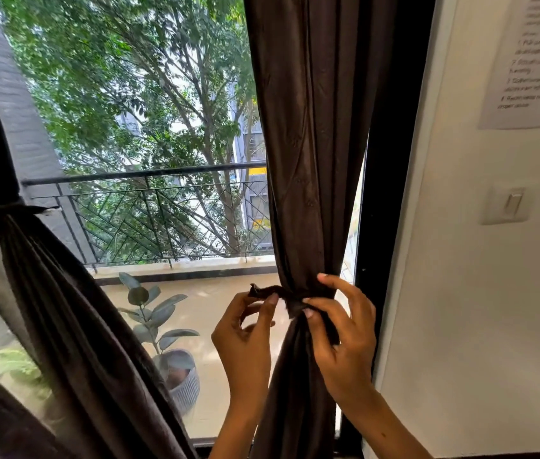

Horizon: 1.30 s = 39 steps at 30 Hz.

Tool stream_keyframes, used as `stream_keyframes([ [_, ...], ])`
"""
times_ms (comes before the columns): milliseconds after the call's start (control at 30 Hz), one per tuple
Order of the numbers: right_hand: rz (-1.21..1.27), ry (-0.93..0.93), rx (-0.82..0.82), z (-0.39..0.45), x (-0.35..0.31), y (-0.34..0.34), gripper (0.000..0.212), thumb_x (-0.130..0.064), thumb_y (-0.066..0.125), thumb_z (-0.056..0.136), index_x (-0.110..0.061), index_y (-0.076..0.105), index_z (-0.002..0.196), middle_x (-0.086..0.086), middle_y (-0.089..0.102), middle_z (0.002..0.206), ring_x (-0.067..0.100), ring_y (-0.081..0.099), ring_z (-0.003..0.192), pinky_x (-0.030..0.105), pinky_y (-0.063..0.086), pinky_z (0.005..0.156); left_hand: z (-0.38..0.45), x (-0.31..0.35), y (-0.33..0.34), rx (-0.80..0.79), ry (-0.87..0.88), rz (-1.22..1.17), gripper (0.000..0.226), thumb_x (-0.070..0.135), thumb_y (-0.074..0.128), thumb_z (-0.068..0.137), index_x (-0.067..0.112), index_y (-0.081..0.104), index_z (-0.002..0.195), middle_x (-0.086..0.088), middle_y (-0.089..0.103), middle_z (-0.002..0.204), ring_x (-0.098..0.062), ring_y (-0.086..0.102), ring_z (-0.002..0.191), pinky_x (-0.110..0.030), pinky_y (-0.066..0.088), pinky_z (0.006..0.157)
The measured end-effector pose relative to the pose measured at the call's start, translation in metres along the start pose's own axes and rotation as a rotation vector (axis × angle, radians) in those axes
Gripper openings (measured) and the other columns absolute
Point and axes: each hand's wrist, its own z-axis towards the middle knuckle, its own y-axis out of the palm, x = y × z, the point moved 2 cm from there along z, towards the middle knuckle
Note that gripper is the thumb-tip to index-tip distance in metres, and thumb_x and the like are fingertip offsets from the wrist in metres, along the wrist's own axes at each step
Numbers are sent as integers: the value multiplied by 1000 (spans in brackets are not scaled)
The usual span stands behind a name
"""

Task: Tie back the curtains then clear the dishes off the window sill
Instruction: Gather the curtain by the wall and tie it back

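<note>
Both hands are working at the right curtain (315,160), gathered beside the black window frame (384,193): my left hand (245,339) is pinching the loose end of the tie-back strip (273,291), and my right hand (344,339) is pinching the strip where it wraps the bunched fabric. Over at the left, the left curtain (46,293) is hanging already cinched.

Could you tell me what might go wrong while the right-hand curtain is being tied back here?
The tie strip shows only a short free end in the left hand, so it may slip out. The right hand presses the wrap against the bunched right curtain; letting go early could loosen it.
</note>
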Motion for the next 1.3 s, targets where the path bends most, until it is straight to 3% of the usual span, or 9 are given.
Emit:
stream_keyframes([
  [100, 51, 65, 35, 4, 0, -3, 15, -20, 54, 89, -16, 67, 96, -14, 65, 109, -2, 51, 106, 26, 42, 93, -5, 5, -1, 43, 182, 34, 10, 7, 71, 82, 17, 69, 83, 5, 71, 80, -12, 67, 78, -26, 53, 70],
  [300, 106, 183, 124, 20, 7, -7, 25, -12, 66, 78, -33, 54, 86, -39, 55, 91, 21, 61, 84, 16, 49, 74, -14, 17, 5, -176, 625, 286, 37, 11, 67, 79, 38, 56, 101, 14, 66, 96, -4, 66, 84, -17, 52, 76],
  [433, 79, 122, 36, 21, 9, -9, 24, -18, 62, 85, -31, 65, 104, -37, 58, 98, 10, 60, 90, 10, 46, 82, -11, 10, 11, -385, 896, 570, 31, 10, 41, 93, 18, 53, 121, -1, 51, 109, -12, 55, 97, -17, 48, 79],
  [533, 55, 75, -31, 21, 13, -8, 25, -20, 58, 87, -17, 66, 111, -15, 64, 103, 3, 58, 99, 13, 45, 92, -6, 2, 15, -379, 884, 628, 31, 8, 48, 88, 9, 62, 116, -2, 48, 110, -15, 53, 96, -15, 45, 80],
  [633, 3, 5, -111, 18, 22, -8, 35, -8, 65, 82, -15, 64, 117, -14, 62, 109, -13, 52, 107, 30, 37, 108, 0, -9, 14, -321, 836, 590, 28, 8, 60, 82, 5, 66, 108, 0, 49, 109, -12, 53, 94, -5, 35, 87],
  [800, -46, -105, -165, 21, 32, -9, 49, -4, 66, 78, -19, 58, 124, -5, 67, 107, -4, 50, 112, 40, 29, 112, 8, -12, 22, -214, 870, 574, 38, -5, 72, 71, 2, 65, 108, -3, 50, 104, -16, 53, 94, -8, 35, 93],
  [967, -31, -127, -119, 23, 32, -10, 37, -13, 59, 87, -15, 56, 123, 0, 68, 108, -3, 52, 113, 32, 24, 116, 12, -11, 35, -221, 921, 609, 27, 15, 59, 89, -4, 69, 106, -3, 50, 105, -17, 53, 92, -9, 35, 88],
  [1067, -53, -156, -90, 22, 30, -12, 32, -26, 48, 94, -15, 54, 123, -3, 64, 109, -17, 36, 124, 24, 19, 116, 13, -11, 42, -262, 964, 646, 32, 21, 50, 96, -4, 69, 103, -4, 50, 103, -19, 53, 91, -12, 36, 87],
  [1300, -258, -289, -110, 25, 51, -20, 35, -23, 59, 90, -21, 56, 124, 5, 65, 116, 14, 55, 114, 46, 32, 110, 22, -6, 45, -351, 979, 611, 19, 15, 55, 90, 2, 68, 94, -2, 49, 97, -16, 49, 85, -4, 29, 87],
])
